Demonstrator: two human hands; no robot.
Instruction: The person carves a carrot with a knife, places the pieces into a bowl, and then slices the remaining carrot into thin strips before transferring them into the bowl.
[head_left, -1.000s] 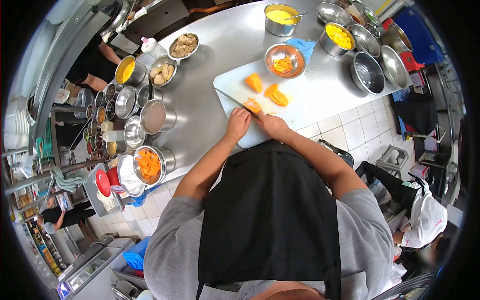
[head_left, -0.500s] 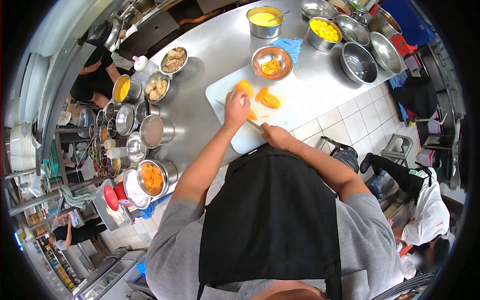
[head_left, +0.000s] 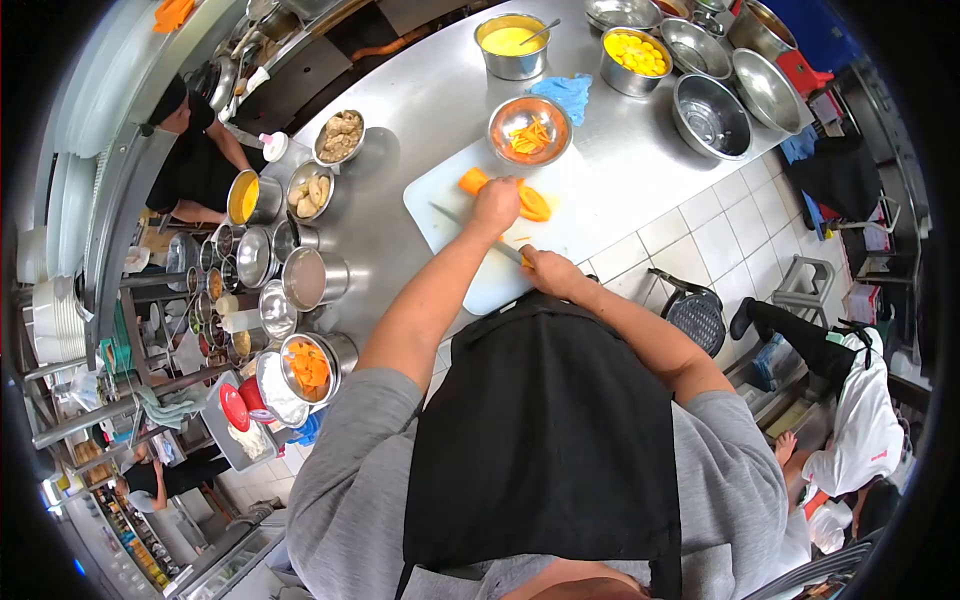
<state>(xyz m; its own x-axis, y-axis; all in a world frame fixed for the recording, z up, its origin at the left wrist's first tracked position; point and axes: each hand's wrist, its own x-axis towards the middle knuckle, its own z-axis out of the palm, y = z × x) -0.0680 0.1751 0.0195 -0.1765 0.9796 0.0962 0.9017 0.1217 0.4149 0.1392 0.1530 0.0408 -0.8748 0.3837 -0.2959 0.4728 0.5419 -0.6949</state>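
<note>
My right hand [head_left: 556, 273] is closed round the handle of a knife [head_left: 508, 252], whose blade lies low across the white cutting board [head_left: 430, 192], pointing left. My left hand [head_left: 497, 208] reaches over the board beyond the blade, its fingers curled down on carrot slices [head_left: 534, 206]; the fingertips are partly hidden. Just left of those fingers lies another carrot piece [head_left: 473, 180]. A few thin orange slivers rest near the knife. Behind the board's far edge stands a steel bowl [head_left: 497, 128] with carrot strips [head_left: 530, 136] in it.
A blue cloth [head_left: 566, 96] lies beyond the bowl. Pots of yellow liquid [head_left: 510, 41] and yellow pieces [head_left: 635, 53] stand at the back. Steel bowls [head_left: 711, 118] line the right; several containers, one with orange pieces [head_left: 308, 370], line the left. A co-worker [head_left: 190, 150] stands across at left.
My left hand has moved up and right, from beside the knife blade onto the carrot slices. My right hand keeps the knife in about the same place. The view has shifted slightly.
</note>
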